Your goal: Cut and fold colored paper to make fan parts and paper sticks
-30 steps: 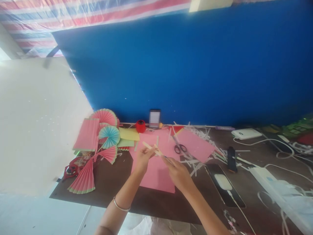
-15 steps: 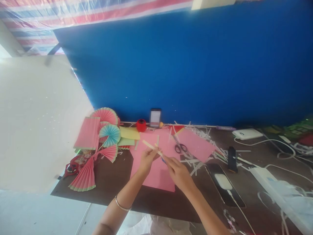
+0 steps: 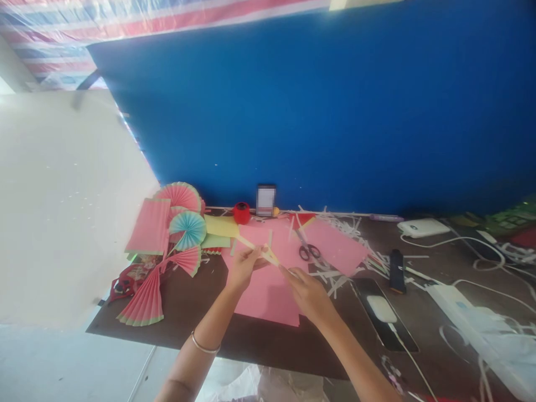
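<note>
A narrow pale yellow paper strip (image 3: 271, 255) is stretched between my hands, above pink paper sheets (image 3: 268, 301). My left hand (image 3: 244, 268) pinches the strip near its middle, and one end sticks out to the upper left. Closed fingers of my right hand (image 3: 305, 287) hold the strip's lower right end. Black-handled scissors (image 3: 310, 253) lie on the pink paper to the right of both hands. Yellow paper (image 3: 223, 226) rests behind my left hand.
Folded pink paper fans (image 3: 144, 296) and a blue one (image 3: 188, 230) are at the left. A red round object (image 3: 242, 213) stands by the blue board (image 3: 301, 123). Paper scraps (image 3: 335, 279), a phone (image 3: 379, 329), cables and a power strip (image 3: 473, 329) lie at right.
My left hand has shifted slightly left and down, away from the right hand. More of the strip now shows between them. The blue-marked item at my right fingertips no longer shows.
</note>
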`<state>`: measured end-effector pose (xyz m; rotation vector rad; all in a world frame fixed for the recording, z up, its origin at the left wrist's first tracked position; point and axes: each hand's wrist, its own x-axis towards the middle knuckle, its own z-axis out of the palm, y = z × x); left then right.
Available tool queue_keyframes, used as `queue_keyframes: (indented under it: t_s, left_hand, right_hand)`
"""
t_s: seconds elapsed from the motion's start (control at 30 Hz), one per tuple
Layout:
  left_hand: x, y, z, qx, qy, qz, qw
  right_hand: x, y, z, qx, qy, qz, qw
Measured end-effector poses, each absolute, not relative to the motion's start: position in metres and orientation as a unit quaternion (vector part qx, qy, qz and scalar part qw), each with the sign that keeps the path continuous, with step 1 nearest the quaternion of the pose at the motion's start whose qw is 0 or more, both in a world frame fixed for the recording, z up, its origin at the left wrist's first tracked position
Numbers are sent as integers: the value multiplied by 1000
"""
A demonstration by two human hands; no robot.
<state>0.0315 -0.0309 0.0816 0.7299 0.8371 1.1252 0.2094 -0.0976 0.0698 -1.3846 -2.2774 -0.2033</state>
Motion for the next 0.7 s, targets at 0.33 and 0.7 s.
queue_keyframes:
  t_s: [0.33, 0.7]
  left_hand:
    - [44, -37, 86, 285, 312, 495, 760]
    - [55, -55, 86, 353, 306, 484, 740]
  right_hand:
    - [201, -95, 71, -495, -821, -64, 276]
    - [206, -99, 65, -510, -813, -98, 263]
